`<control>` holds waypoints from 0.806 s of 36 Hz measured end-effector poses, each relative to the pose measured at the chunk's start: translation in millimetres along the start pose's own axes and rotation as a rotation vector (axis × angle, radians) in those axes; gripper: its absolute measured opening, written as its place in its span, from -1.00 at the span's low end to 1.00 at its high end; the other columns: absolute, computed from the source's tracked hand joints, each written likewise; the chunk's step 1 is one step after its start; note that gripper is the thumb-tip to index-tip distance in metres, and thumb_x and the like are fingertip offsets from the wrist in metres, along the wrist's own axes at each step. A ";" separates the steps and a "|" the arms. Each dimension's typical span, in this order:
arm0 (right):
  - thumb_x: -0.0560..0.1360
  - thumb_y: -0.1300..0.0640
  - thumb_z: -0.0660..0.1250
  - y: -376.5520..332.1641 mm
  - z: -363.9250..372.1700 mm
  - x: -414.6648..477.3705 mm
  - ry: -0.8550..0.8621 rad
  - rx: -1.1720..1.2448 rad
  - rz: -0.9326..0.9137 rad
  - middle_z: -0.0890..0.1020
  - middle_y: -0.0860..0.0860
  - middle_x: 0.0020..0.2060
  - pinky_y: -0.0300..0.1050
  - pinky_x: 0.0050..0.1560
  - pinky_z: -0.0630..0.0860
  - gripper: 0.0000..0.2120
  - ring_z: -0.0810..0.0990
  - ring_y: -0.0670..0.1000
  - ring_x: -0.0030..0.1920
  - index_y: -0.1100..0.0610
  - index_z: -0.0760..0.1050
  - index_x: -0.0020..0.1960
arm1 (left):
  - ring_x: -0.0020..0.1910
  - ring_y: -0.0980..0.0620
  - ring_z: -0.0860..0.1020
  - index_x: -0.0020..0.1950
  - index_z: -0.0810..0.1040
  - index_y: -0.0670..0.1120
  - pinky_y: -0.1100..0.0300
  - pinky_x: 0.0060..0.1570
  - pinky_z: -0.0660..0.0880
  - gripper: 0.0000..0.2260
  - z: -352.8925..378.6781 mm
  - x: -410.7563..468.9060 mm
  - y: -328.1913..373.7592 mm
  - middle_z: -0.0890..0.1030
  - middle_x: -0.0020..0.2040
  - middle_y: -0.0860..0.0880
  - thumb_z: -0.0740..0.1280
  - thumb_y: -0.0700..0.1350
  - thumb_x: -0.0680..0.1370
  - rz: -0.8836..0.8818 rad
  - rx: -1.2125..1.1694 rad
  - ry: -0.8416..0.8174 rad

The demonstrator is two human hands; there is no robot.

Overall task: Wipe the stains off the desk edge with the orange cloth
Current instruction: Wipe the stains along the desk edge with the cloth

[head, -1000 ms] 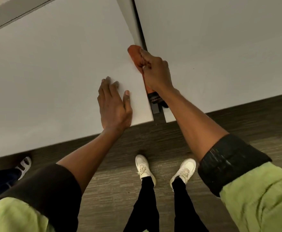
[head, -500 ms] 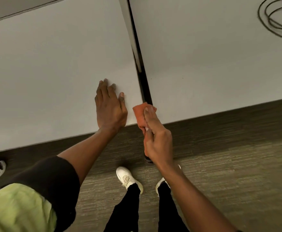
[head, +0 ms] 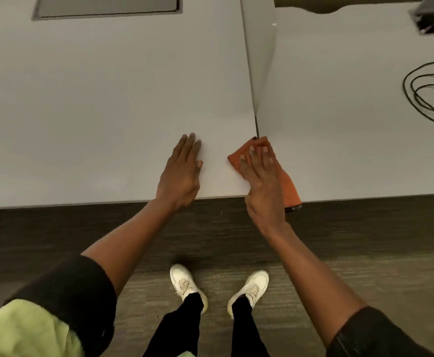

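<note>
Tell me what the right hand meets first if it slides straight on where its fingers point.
The right hand, flat on the orange cloth, probably meets the upright divider panel; depth is unclear.

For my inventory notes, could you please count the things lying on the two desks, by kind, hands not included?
Orange cloth: 1, under the right hand, over the gap between the desks
Black cable coil: 1, on the right desk
Dark object: 1, at the far right corner, too blurred to name
Total: 3

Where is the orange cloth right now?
In the head view, the orange cloth lies under the right hand at the desk's near right corner.
</note>
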State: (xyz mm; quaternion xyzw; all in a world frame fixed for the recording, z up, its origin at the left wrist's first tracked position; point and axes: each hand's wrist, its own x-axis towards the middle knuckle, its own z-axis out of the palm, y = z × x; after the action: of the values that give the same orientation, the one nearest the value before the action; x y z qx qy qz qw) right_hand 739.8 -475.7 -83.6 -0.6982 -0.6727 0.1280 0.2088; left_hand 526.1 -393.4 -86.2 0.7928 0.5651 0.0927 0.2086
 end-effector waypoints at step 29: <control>0.49 0.52 0.22 -188.1 81.2 -34.1 -0.146 -0.048 -0.163 0.10 0.10 0.70 0.15 0.72 -0.07 -0.13 -0.08 0.18 0.71 0.03 0.06 0.68 | 0.76 0.08 -0.27 0.80 -0.07 0.01 0.00 0.75 -0.14 -0.45 -57.8 -89.3 -172.3 -0.19 0.80 0.07 0.01 0.03 0.82 0.129 0.068 -0.069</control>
State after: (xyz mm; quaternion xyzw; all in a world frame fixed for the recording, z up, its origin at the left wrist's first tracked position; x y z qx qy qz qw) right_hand 533.7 -498.5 -71.3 -0.6347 -0.7436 0.1452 0.1522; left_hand 325.6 -416.5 -101.6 0.8369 0.5083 0.0594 0.1943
